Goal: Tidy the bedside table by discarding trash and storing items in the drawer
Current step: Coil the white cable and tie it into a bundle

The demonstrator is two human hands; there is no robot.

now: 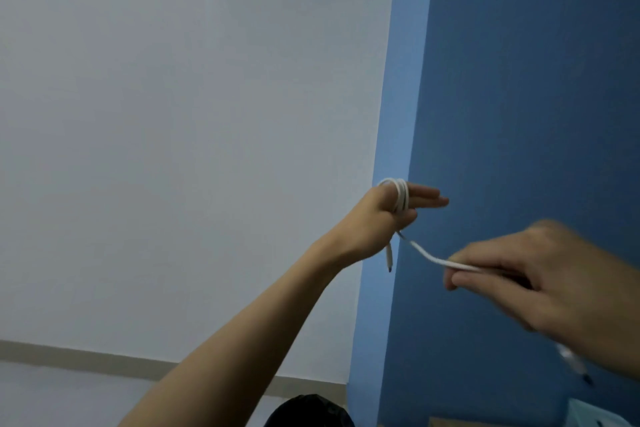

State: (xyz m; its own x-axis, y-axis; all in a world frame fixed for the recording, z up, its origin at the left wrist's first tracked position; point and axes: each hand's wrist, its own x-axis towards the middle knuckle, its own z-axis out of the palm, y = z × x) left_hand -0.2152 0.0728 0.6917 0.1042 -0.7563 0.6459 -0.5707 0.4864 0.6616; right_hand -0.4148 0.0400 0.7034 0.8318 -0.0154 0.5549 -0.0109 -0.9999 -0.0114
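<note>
White cable [401,194], blue wall [519,80]

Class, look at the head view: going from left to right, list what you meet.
White wall → left hand wrapped in white cable → blue wall → right hand pinching the cable.

No writing, label, brand, number or sign can be read anywhere in the view.
</note>
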